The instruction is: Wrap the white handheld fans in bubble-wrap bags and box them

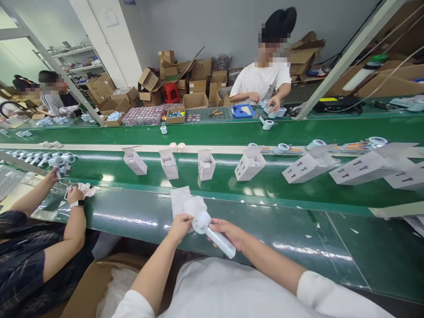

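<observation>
My right hand [229,230] is closed round the handle of a small white hand-held fan [212,232], whose round head points up and left. At the fan's head my left hand [180,226] pinches a thin clear plastic bag [195,206] together with a folded paper leaflet [179,199]. Both hands hover over the near edge of the green workbench [139,216]. Just beyond them, several open white cartons [206,164] with fans inside stand in a row on the green conveyor belt [265,181].
To my left a co-worker's hands [75,194] handle fans beside a row of them [39,158]. Across the belt another person [261,79] works on fans. A brown box with plastic [109,282] sits below my left arm. Cardboard boxes are piled at the back wall.
</observation>
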Available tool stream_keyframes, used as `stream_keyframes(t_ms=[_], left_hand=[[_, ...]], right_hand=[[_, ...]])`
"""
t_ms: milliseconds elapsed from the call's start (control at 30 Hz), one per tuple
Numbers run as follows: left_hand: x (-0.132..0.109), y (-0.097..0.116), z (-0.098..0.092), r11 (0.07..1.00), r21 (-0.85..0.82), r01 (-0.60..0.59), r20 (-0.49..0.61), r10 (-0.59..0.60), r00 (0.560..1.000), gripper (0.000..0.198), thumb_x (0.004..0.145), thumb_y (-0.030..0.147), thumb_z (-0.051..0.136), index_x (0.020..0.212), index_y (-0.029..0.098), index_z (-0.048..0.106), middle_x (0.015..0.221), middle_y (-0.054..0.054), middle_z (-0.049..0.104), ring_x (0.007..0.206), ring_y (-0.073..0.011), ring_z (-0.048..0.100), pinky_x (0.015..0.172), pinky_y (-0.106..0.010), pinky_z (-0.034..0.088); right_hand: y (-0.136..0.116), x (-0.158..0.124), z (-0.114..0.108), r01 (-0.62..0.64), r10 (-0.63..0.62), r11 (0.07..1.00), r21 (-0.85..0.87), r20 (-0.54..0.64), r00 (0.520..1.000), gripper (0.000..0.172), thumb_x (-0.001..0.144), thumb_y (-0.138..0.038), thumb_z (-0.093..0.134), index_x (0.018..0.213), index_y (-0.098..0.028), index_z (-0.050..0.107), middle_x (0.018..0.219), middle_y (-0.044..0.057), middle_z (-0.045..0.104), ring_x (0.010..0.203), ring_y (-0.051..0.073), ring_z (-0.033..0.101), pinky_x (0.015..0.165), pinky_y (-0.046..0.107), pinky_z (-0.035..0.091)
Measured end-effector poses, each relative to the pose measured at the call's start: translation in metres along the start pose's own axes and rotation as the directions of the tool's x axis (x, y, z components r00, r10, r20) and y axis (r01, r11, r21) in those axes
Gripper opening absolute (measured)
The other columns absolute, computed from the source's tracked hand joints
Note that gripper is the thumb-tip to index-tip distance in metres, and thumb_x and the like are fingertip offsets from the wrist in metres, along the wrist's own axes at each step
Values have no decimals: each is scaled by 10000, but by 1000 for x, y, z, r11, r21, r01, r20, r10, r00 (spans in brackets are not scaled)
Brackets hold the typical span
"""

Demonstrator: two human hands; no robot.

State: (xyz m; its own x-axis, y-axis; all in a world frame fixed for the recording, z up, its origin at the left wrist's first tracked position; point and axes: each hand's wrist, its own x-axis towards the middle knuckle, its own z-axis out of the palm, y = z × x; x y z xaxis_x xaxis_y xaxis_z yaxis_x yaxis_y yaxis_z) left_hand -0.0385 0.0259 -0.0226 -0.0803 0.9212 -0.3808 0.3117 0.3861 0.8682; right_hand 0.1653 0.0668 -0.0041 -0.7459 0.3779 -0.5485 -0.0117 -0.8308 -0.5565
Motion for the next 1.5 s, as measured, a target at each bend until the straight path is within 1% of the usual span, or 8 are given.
stream_keyframes(t_ms=[300, 567, 800, 1067, 1200, 1267, 1367, 1500], left_hand=[[-16, 22, 31, 960, -270, 67, 23, -63, 998, 265, 563, 287, 749, 765, 134, 670, 666, -4, 629, 601, -101, 518, 592, -219, 394], [-21, 43, 44, 884, -464, 59, -170, -155, 973, 364, 649, 499, 686, 652, 168, 536, 498, 71, 445, 429, -56, 335, 441, -197, 241], [-52, 57, 90, 966, 42, -253, -182, 257, 949, 91, 732, 210, 570, 685, 170, 638, 691, -11, 598, 684, -135, 518, 656, -246, 393], [-64, 52, 115, 796, -594, 121, -175, -275, 945, 321, 665, 442, 665, 618, 170, 500, 492, 60, 451, 424, -63, 358, 436, -199, 262], [-73, 66, 110, 959, -214, -186, -218, 138, 966, 256, 803, 405, 586, 713, 166, 605, 621, 5, 568, 590, -117, 503, 587, -242, 409], [-82, 65, 105, 871, 71, -486, -114, 491, 863, 179, 864, 291, 522, 800, 176, 643, 736, -36, 624, 728, -157, 547, 712, -297, 452], [-96, 50, 97, 579, 275, -767, 37, 791, 611, 200, 874, 128, 443, 916, 176, 632, 806, -72, 630, 799, -180, 545, 746, -339, 477], [-112, 21, 95, 468, 379, -798, 98, 838, 537, 243, 872, 64, 413, 1004, 177, 583, 846, -85, 618, 797, -184, 549, 717, -346, 502]], right_hand=[[2, -33, -18, 77, -88, 986, 150, 72, 993, 456, 686, -319, 771, 1075, -179, 578, 785, 12, 639, 652, 136, 648, 498, 219, 535], [-3, -68, -41, 126, -139, 970, 206, 53, 989, 457, 718, -298, 761, 1105, -170, 554, 851, 36, 642, 660, 138, 660, 483, 211, 546], [5, -94, -48, 37, -100, 969, 246, 252, 963, 546, 643, -334, 811, 1088, -199, 524, 816, 24, 653, 592, 147, 665, 461, 224, 548], [17, -114, -53, 11, -11, 1000, -9, 71, 997, 524, 668, -340, 785, 1116, -159, 583, 857, 55, 656, 675, 156, 654, 495, 224, 542], [34, -126, -44, 72, -75, 995, -63, -35, 997, 568, 673, -371, 780, 1162, -175, 567, 824, 33, 656, 626, 136, 633, 486, 224, 530], [44, -131, -37, 121, -126, 992, -43, -133, 983, 569, 656, -368, 790, 1145, -183, 564, 864, 32, 654, 610, 132, 628, 466, 231, 529], [64, -139, -25, 163, -142, 985, 59, -263, 954, 545, 647, -356, 793, 1112, -193, 559, 907, 38, 651, 612, 151, 643, 447, 252, 529], [99, -149, -8, 214, -133, 960, 181, -378, 916, 505, 689, -340, 758, 1119, -199, 532, 862, 48, 666, 638, 175, 663, 463, 256, 525]])
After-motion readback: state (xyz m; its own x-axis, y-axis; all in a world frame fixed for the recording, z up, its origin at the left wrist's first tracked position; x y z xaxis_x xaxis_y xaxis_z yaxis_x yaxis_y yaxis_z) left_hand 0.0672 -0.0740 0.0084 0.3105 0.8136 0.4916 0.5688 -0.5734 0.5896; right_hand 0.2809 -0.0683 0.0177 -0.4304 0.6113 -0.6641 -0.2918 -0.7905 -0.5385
